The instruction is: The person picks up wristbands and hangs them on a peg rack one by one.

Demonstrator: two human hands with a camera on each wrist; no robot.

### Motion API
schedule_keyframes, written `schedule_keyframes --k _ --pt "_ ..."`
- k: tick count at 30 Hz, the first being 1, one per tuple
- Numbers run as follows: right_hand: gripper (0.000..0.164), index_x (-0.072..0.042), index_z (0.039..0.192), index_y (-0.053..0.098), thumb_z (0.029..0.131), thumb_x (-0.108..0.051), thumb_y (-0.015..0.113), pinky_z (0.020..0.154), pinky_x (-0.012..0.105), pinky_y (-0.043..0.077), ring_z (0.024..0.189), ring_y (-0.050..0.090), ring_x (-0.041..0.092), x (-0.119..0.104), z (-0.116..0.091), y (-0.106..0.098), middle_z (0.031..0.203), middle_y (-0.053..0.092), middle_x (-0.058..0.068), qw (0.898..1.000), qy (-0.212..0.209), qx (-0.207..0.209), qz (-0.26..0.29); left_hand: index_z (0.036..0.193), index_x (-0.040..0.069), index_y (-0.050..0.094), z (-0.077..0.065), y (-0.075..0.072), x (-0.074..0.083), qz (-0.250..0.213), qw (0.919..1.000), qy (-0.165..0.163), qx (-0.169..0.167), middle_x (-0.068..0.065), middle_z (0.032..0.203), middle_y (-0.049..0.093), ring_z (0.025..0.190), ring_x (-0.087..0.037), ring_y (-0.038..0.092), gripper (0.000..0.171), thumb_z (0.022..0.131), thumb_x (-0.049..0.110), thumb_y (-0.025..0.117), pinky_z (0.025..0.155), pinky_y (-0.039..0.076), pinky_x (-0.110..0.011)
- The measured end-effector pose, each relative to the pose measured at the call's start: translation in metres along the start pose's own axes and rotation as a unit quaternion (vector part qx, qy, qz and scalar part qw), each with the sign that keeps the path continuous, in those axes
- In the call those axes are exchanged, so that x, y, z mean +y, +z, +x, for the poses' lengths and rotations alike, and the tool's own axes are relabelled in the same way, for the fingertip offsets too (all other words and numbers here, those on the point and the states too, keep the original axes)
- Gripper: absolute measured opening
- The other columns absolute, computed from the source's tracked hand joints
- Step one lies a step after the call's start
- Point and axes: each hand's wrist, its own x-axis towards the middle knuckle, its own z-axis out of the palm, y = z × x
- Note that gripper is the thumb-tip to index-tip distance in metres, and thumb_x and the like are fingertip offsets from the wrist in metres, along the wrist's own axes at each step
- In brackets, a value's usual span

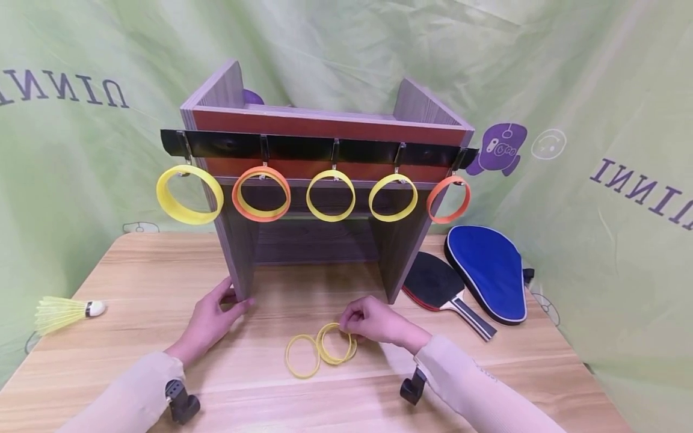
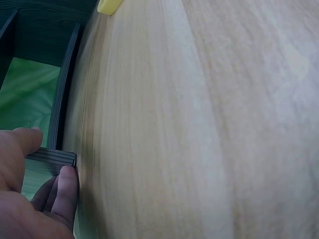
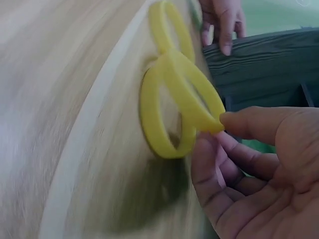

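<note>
My right hand [image 1: 377,322] pinches a yellow wristband [image 3: 180,97] between thumb and fingers, its far side tipped up from the table. Under it a second yellow wristband [image 3: 148,112] lies on the table, and another yellow wristband [image 1: 287,356] lies just to the left. With thumb and fingers on opposite faces, my left hand [image 1: 208,322] grips the lower front edge of the left side panel [image 2: 52,158] of a grey wooden shelf [image 1: 234,246]. Across the shelf's front runs a black strip [image 1: 298,149] with hooks; yellow and orange wristbands [image 1: 164,193] hang from them.
Right of the shelf lie a black table tennis bat [image 1: 433,279] and a blue bat case [image 1: 484,264]. A yellow shuttlecock [image 1: 59,314] lies at the table's left. Green cloth [image 1: 595,72] surrounds the wooden table [image 1: 260,403].
</note>
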Motion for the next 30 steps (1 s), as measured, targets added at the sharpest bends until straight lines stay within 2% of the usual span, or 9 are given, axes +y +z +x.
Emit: schedule_keyframes --k 4,8,16,20,23,26,30 --pt "0.013 0.012 0.1 0.071 0.094 0.002 0.064 0.066 0.023 0.058 0.067 0.062 0.01 0.001 0.0 0.0 0.083 0.07 0.013 0.998 0.01 -0.031 0.06 0.157 0.005 0.043 0.0 0.0 -0.001 0.0 1.0 -0.002 -0.001 -0.03 0.132 0.068 0.119 -0.043 0.068 0.066 0.101 0.023 0.071 0.1 0.051 -0.054" --pt "0.017 0.013 0.106 0.069 0.096 0.001 0.063 0.07 0.025 0.061 0.069 0.065 0.011 0.002 0.0 -0.002 0.091 0.071 0.019 0.994 0.018 -0.052 0.091 0.158 0.005 0.042 0.0 0.0 -0.001 0.0 1.0 -0.004 -0.001 -0.03 0.133 0.068 0.12 -0.043 0.067 0.067 0.101 0.023 0.071 0.101 0.051 -0.055" --pt "0.025 0.017 0.114 0.064 0.099 -0.004 0.063 0.072 0.024 0.061 0.071 0.068 0.009 -0.002 0.0 -0.01 0.084 0.067 0.002 0.988 0.018 -0.076 0.13 0.16 0.006 0.04 0.0 0.0 -0.001 -0.002 1.0 -0.005 -0.004 -0.029 0.135 0.066 0.121 -0.043 0.066 0.069 0.101 0.025 0.071 0.104 0.05 -0.058" --pt "0.031 0.02 0.118 0.058 0.101 -0.005 0.064 0.076 0.023 0.061 0.074 0.069 0.009 -0.008 -0.002 -0.01 0.085 0.068 0.001 0.981 0.017 -0.091 0.167 0.159 0.006 0.04 -0.001 0.0 -0.001 -0.001 1.0 -0.005 -0.003 -0.03 0.135 0.066 0.121 -0.043 0.066 0.069 0.101 0.025 0.071 0.103 0.05 -0.058" --pt "0.034 0.021 0.121 0.055 0.102 -0.006 0.064 0.078 0.023 0.061 0.078 0.071 0.01 -0.016 -0.005 -0.01 0.087 0.068 0.001 0.978 0.007 -0.101 0.184 0.159 0.006 0.041 0.0 0.001 -0.002 0.002 1.0 -0.004 -0.002 -0.029 0.133 0.067 0.12 -0.042 0.067 0.068 0.101 0.024 0.071 0.102 0.051 -0.055" --pt "0.031 0.016 0.12 0.056 0.102 -0.007 0.064 0.081 0.024 0.061 0.08 0.071 0.011 -0.027 -0.009 -0.011 0.09 0.068 0.001 0.975 -0.013 -0.1 0.196 0.157 0.006 0.043 0.001 0.002 -0.004 0.004 1.0 0.0 0.0 -0.028 0.131 0.069 0.119 -0.041 0.068 0.066 0.101 0.024 0.071 0.1 0.052 -0.051" --pt "0.031 0.015 0.12 0.056 0.102 -0.009 0.066 0.084 0.027 0.063 0.082 0.073 0.012 -0.041 -0.012 -0.013 0.092 0.069 0.001 0.973 -0.046 -0.076 0.212 0.156 0.006 0.045 0.002 0.002 -0.006 0.007 0.9999 0.006 0.005 -0.027 0.129 0.07 0.118 -0.04 0.069 0.064 0.101 0.024 0.072 0.097 0.054 -0.046"
